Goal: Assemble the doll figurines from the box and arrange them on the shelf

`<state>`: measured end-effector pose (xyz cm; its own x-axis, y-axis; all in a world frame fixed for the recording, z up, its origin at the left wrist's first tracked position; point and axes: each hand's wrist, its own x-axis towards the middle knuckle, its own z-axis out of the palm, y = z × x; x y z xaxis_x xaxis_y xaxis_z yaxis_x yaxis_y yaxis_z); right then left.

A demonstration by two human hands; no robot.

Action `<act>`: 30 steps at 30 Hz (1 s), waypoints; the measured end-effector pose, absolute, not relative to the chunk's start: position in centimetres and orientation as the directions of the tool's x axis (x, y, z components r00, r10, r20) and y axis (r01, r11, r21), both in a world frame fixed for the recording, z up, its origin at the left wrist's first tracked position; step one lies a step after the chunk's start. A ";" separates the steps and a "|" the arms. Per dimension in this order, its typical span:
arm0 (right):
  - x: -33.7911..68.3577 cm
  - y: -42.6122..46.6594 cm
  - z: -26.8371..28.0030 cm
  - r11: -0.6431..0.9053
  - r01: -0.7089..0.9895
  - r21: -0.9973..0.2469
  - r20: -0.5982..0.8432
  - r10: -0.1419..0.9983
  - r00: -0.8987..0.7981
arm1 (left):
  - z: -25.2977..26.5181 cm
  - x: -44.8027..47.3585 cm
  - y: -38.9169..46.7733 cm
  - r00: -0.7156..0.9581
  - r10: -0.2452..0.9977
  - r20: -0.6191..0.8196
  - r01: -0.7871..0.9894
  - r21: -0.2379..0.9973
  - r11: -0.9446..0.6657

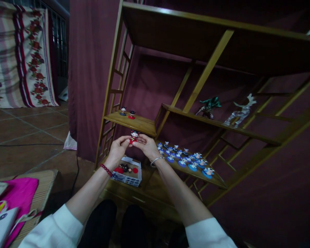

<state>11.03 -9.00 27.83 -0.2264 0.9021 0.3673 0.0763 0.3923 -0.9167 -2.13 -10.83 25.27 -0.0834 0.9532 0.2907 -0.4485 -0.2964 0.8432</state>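
Note:
Both hands hold one small doll figurine (134,135) with black hair and red clothing, upright on a red base. My left hand (118,148) grips its base from the left, a red bead bracelet on the wrist. From the right, my right hand (146,146) pinches the same figurine; that wrist wears a silver bangle. Below the hands stands an open white box (136,181) with more figurines and red round bases in it. Just beyond, on a small upper shelf (144,126), stand a figurine with a dark base (123,111) and one with a red base (132,114).
Several blue and purple figurines (182,161) stand in rows on the lower shelf at right. A green-and-bronze statuette (209,107) and a clear deer statuette (240,112) occupy the raised shelf. Wooden posts (209,70) divide the rack. A woven-top bench (45,193) with pink cloth is at left.

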 end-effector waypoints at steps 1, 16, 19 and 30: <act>11.0 -8.9 28.1 0.401 0.076 -0.913 0.377 0.899 -0.223 | 25.5 -2.1 -10.8 -0.082 0.951 0.299 -0.440 0.845 -0.304; 11.5 -6.3 32.1 0.454 0.114 -0.884 0.438 0.888 -0.140 | 28.3 -1.6 -6.7 -0.120 0.794 0.596 -0.021 0.798 -0.602; 11.5 -5.5 32.4 0.456 0.116 -0.882 0.442 0.888 -0.129 | 29.1 -1.7 -6.5 -0.094 0.773 0.627 0.155 0.776 -0.611; 12.2 -1.3 32.7 0.413 0.146 -0.899 0.411 0.910 -0.045 | 30.6 -1.8 -3.8 -0.004 0.737 0.676 0.305 0.703 -0.643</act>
<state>12.20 -1.26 32.72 -0.0447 0.9104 0.4112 0.1458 0.4132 -0.8989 -1.76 -3.84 30.58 -0.0043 0.7368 0.6760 0.3051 -0.6429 0.7026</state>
